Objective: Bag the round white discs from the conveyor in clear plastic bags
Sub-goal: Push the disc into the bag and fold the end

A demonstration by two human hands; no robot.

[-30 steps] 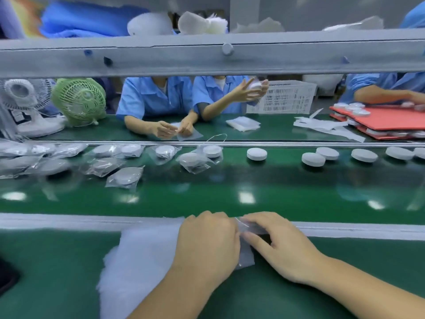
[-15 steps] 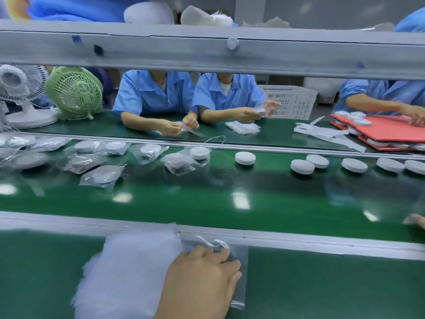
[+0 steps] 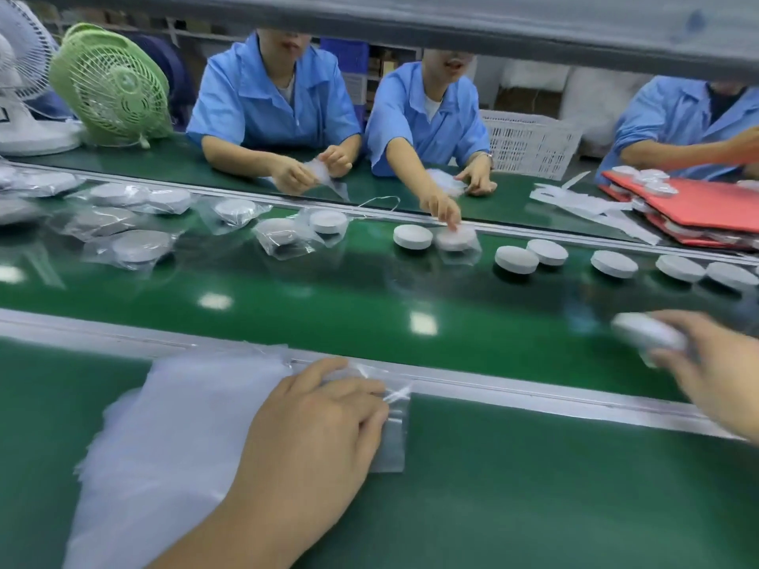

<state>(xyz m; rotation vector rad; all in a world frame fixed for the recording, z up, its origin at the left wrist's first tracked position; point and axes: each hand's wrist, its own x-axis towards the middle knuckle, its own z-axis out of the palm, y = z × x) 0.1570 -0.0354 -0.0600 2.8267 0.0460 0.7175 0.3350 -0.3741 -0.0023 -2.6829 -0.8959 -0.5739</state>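
Where the glossy green conveyor belt (image 3: 287,289) crosses the whole view from left to right, ceiling lights show on it as pale patches, and a grey beam (image 3: 451,22) overhead cuts off the top of the room. On the near side of the belt lies a green table (image 3: 534,486), parted from it by a metal rail (image 3: 513,390). A second strip of green table (image 3: 230,168) runs along the far side. Three workers (image 3: 271,96) in blue coats sit there, and one of them reaches onto the belt. At the far left stand a white fan (image 3: 20,76) and a green fan (image 3: 111,84). A white slatted basket (image 3: 530,145) sits behind the middle worker, and red boards (image 3: 698,207) lie at the far right.

On the near table a stack of clear bags (image 3: 176,425) lies against the rail. The left hand (image 3: 312,429) rests on it, its grip loose, with fingers pressing on the top bag (image 3: 394,429) near its mouth. The right hand (image 3: 714,371) is over the belt at the right edge, its grip curled round a white disc (image 3: 649,334), which is blurred. Bare discs (image 3: 516,259) sit in a row along the far part of the belt to the right. Bagged discs (image 3: 141,246) lie scattered on its left part.
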